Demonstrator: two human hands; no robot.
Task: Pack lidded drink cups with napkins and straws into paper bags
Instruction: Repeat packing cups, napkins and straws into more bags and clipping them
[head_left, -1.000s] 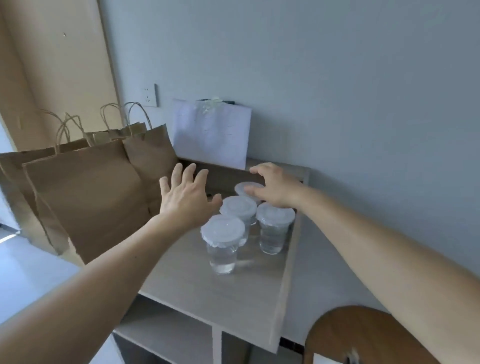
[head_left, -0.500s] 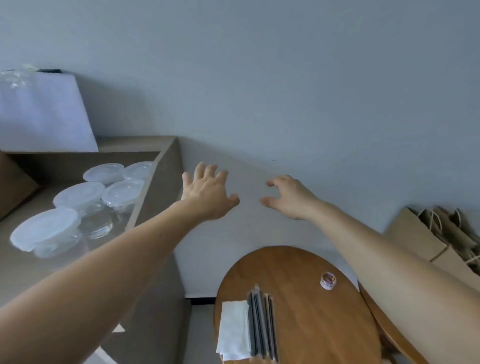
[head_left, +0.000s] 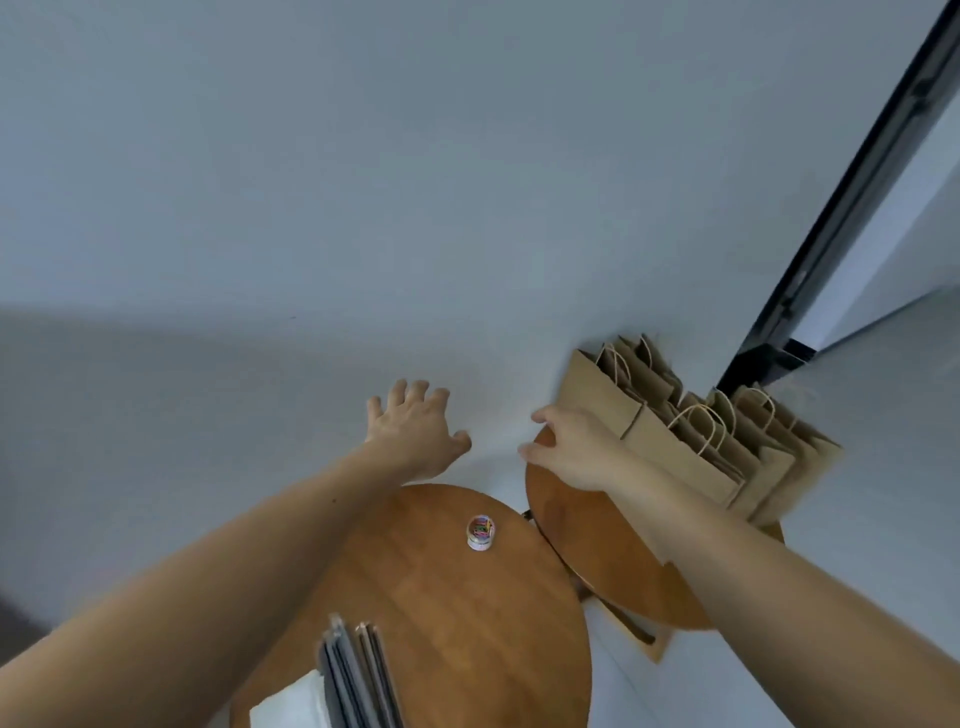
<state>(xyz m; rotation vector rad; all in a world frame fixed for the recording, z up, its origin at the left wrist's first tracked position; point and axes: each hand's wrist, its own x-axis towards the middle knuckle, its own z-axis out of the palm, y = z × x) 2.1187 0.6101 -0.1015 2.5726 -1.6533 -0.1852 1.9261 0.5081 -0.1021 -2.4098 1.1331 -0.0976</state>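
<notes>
Above the round bench (head_left: 441, 597), I hold both hands empty, left hand (head_left: 413, 434) spread wide, right hand (head_left: 569, 452) loosely open beside the paper bags (head_left: 691, 441).

I can read no text, label or number anywhere here; the small jar (head_left: 480, 532) shows only blurred colours.

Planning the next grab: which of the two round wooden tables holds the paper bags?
The far right table, under the right hand, carries the paper bags; the nearer table holds straws and napkins.
</notes>
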